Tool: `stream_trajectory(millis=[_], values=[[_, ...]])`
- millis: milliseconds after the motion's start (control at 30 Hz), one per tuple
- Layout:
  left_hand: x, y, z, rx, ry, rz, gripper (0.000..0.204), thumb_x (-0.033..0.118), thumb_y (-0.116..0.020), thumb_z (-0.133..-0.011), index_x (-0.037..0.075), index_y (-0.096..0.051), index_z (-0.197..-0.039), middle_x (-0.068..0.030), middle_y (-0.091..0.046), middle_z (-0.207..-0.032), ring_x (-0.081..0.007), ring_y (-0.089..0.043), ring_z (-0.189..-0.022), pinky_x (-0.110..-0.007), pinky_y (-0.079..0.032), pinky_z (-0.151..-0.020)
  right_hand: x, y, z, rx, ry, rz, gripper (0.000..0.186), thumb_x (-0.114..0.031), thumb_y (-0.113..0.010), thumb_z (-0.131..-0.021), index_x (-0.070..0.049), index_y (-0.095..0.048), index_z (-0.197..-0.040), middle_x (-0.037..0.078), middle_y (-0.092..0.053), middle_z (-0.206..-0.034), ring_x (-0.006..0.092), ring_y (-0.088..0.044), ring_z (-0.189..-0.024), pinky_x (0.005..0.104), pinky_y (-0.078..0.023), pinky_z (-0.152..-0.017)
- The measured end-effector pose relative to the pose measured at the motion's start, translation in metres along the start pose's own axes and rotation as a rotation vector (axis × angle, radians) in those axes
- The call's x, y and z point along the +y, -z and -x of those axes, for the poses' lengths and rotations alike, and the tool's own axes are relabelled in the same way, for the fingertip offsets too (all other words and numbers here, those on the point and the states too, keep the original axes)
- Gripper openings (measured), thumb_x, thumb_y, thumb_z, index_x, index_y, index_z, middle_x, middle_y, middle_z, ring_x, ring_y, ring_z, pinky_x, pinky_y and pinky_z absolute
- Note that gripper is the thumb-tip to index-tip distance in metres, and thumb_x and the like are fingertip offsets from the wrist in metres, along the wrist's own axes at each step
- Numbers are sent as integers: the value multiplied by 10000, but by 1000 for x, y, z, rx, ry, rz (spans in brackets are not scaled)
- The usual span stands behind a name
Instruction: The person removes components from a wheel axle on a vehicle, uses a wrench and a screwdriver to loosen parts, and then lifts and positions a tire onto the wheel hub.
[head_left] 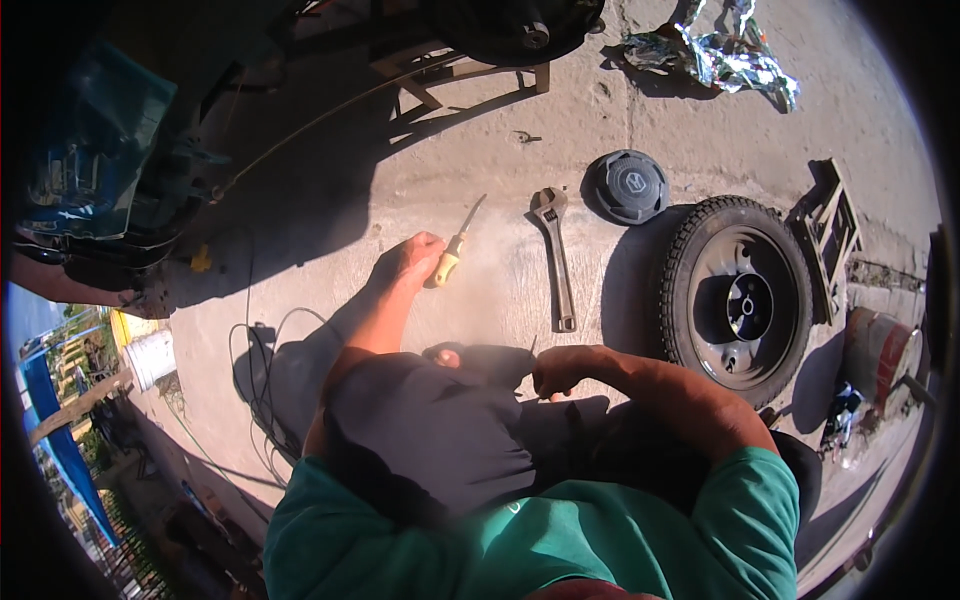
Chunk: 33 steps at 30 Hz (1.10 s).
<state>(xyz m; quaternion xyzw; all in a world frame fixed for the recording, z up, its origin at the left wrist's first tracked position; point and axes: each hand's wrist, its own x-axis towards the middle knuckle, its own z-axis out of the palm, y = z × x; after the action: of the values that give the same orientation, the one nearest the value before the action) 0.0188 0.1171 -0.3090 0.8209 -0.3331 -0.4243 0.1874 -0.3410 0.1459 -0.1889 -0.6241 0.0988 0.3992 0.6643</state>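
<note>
My left hand (421, 254) is stretched out low over the concrete, fingers drawn together. Right beside its fingertips is a tool with a pale yellow handle (448, 266) and a narrow metal blade; whether the fingers grip it is unclear. My right hand (557, 371) is closed near my knees, with a thin dark tip poking up beside it; what it holds is mostly hidden. Between the hands and the wheel lies a large adjustable wrench (557, 262), jaws pointing away from me. Beyond the wrench sits a round black cap (632, 187).
A tyred wheel (738, 295) lies flat at right, beside a metal frame (828, 240) and a rusty drum (878, 350). Crumpled foil (715, 60) is at far right. A wooden stand (465, 72) is ahead. A thin cable (262, 370) loops at left, near a white bucket (150, 358).
</note>
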Motion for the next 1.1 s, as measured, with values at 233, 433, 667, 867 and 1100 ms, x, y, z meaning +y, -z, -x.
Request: stream_trajectory(millis=[233, 433, 667, 867, 1100], values=[[-18, 13, -1, 18, -12, -28, 222, 182, -652, -874, 31, -725, -1019, -57, -705, -863, -151, -634, -754, -323, -511, -667, -18, 47, 29, 391, -32, -13, 272, -233, -673, -878, -9, -777, -993, 101, -765, -805, 178, -718, -696, 325, -570, -656], [11, 11, 8, -23, 60, 41, 238, 219, -674, -899, 27, -724, -1032, -61, -714, -888, -155, -647, -776, -326, -526, -702, -15, 87, 73, 617, -44, -241, 297, -261, -672, -926, -3, -756, -1045, 86, -745, -825, 163, -700, -727, 311, -558, -660], [-10, 22, 9, -69, 32, 131, 171, 183, -630, -936, 55, -672, -1041, -20, -643, -830, -116, -571, -665, -293, -474, -584, -16, 138, 230, 922, -283, -19, 208, -274, -670, -858, -93, -768, -890, 73, -712, -733, 156, -689, -702, 339, -537, -649], [0, 21, 10, -161, 52, 195, 194, 202, -616, -984, 54, -652, -1105, -24, -643, -840, -118, -596, -651, -277, -468, -555, 95, 83, 376, 1327, -506, -100, 320, -328, -678, -889, -58, -756, -1043, 71, -739, -820, 178, -707, -739, 331, -564, -698], [5, 20, 13, -134, 87, 171, 252, 158, -607, -981, 4, -657, -1173, -43, -643, -839, -105, -569, -650, -261, -457, -566, 260, -100, 397, 1735, -865, -626, 515, -496, -718, -854, -15, -759, -1035, 131, -745, -887, 244, -719, -839, 375, -556, -777]])
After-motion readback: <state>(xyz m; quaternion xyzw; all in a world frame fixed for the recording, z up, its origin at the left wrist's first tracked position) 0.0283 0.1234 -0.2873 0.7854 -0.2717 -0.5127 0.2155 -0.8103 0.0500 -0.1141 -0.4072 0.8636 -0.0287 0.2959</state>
